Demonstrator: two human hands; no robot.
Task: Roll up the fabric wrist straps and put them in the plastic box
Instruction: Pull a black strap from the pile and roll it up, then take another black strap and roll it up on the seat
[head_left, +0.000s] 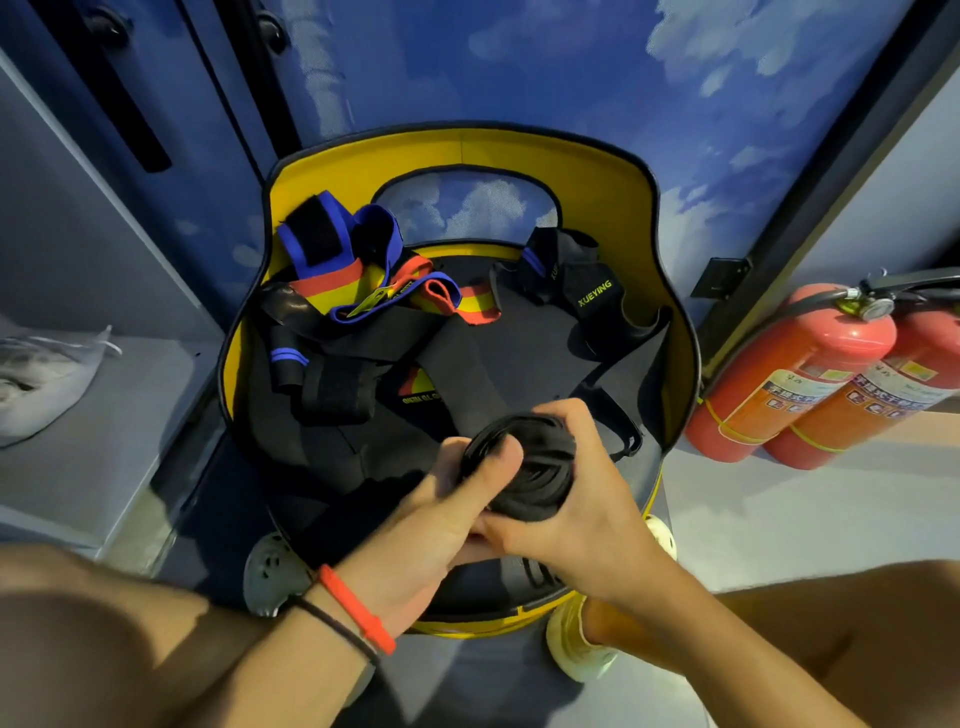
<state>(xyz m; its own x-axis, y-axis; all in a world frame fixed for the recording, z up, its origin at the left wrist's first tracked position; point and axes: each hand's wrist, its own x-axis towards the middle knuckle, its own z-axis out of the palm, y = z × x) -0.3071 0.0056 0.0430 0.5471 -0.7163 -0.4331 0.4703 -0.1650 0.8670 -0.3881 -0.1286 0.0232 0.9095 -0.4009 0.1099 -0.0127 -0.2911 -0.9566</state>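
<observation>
Gripping a rolled strap (524, 470), left hand (447, 514) and right hand (587, 514) hover near a XUEYING-lettered strap (587, 291).

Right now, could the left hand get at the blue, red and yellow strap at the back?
Probably not yet: the left hand and right hand both grip the black roll. The path looks free; the multicoloured strap lies uncovered on top.

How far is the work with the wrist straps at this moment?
Done: no finished roll shows in the yellow-walled bin. In hand: both the left hand and the right hand grip one black strap roll above it. Left: the blue, red and yellow strap and the black XUEYING strap lie loose inside.
</observation>
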